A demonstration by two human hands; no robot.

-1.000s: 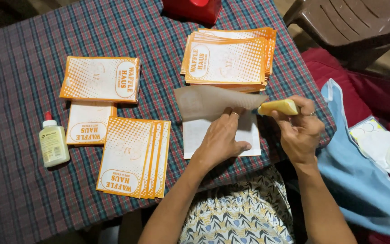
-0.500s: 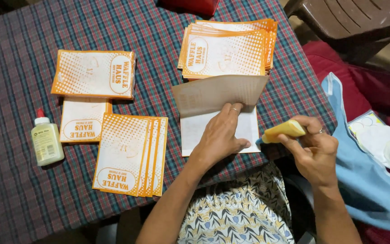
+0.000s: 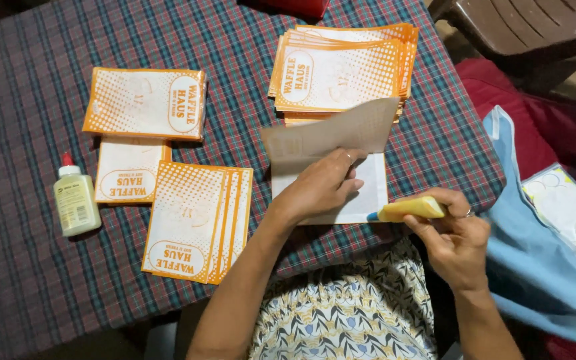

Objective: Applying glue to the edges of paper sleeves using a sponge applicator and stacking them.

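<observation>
Nearest to us: right hand (image 3: 458, 243) is closed round a yellow glue stick (image 3: 413, 209), fingers wrapped on the barrel, blue tip pointing left and touching or just off the lower right edge of the paper bag (image 3: 341, 173). We judge the stick light, rigid, smooth; grip at mid-barrel looks adequate.

Left hand (image 3: 321, 187) lies flat on the bag w/ fingers spread narrow, pinning it to the plaid tablecloth (image 3: 28, 280) near the table's front edge. Bag's brown flap stands folded up behind the fingers; white panel shows below. We judge the bag v. light, thin, floppy, prone to creasing and sliding, so it wants pressing flat w/ the palm rather than a pinch; lift only by an edge or the fold.

Left of that: fanned stack of orange-and-white printed bags (image 3: 198, 223), then a single one and a small pile beyond. White glue bottle (image 3: 76, 200) w/ red cap stands farther left. Far side: taller bag stack (image 3: 341, 73). Blue cloth (image 3: 541, 267) at right.
</observation>
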